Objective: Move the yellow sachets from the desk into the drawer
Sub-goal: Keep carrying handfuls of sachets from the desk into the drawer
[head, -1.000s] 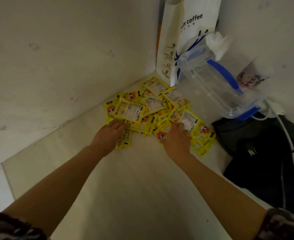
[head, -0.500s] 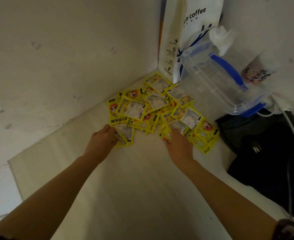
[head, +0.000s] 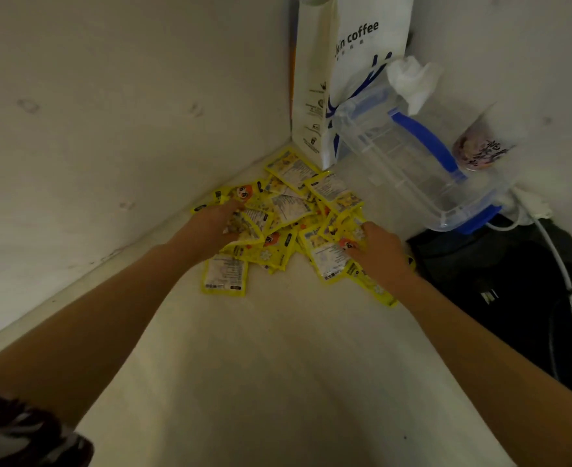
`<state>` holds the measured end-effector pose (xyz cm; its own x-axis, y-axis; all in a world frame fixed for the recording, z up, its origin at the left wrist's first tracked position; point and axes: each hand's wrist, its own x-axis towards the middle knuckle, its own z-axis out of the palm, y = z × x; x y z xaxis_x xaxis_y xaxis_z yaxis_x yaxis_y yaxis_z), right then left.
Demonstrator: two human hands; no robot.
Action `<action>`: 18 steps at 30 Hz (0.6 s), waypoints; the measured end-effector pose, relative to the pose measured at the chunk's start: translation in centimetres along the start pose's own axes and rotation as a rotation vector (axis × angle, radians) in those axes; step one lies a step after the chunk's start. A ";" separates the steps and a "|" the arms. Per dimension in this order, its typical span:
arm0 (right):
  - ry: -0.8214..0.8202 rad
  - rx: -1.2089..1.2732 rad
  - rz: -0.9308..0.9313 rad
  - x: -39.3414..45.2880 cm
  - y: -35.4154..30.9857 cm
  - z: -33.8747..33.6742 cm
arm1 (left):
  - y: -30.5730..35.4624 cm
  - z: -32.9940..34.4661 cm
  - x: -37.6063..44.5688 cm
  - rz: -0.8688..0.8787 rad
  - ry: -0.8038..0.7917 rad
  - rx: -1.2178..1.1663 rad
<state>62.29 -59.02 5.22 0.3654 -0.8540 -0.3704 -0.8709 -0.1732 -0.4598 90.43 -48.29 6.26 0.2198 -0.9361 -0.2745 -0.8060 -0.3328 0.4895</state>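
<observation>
Several yellow sachets [head: 288, 210] lie in a loose heap in the far corner of the pale desk [head: 277, 365]. My left hand [head: 212, 227] rests on the left side of the heap, fingers curled around a few sachets. At the right side my right hand [head: 377, 251] presses down with its fingers closed on sachets. One sachet [head: 224, 276] lies flat and apart at the near left edge of the heap. No drawer is in view.
A white paper coffee bag [head: 345, 62] stands in the corner behind the heap. A clear plastic container with a blue handle [head: 412, 163] leans at the right. A black bag [head: 513, 291] with a white cable [head: 561, 264] lies on the right. Walls close the left and back.
Both hands have moved forward from the near edge of the heap onto it and closed on sachets. The heap has been pushed closer together.
</observation>
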 end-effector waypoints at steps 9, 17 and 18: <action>-0.096 -0.093 0.022 2.8 1.1 -0.3 | -0.7 1.5 4.2 0.094 -0.074 0.215; -0.112 -0.101 0.043 3.2 1.2 -0.2 | -1.6 1.8 4.7 0.053 -0.032 0.212; -0.102 -0.112 0.048 3.1 1.0 -0.3 | -1.6 1.9 4.6 0.045 -0.009 0.220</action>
<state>62.45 -62.00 3.87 0.3493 -0.8095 -0.4719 -0.9171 -0.1921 -0.3492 91.69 -51.80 2.60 0.1768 -0.9482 -0.2640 -0.9156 -0.2569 0.3094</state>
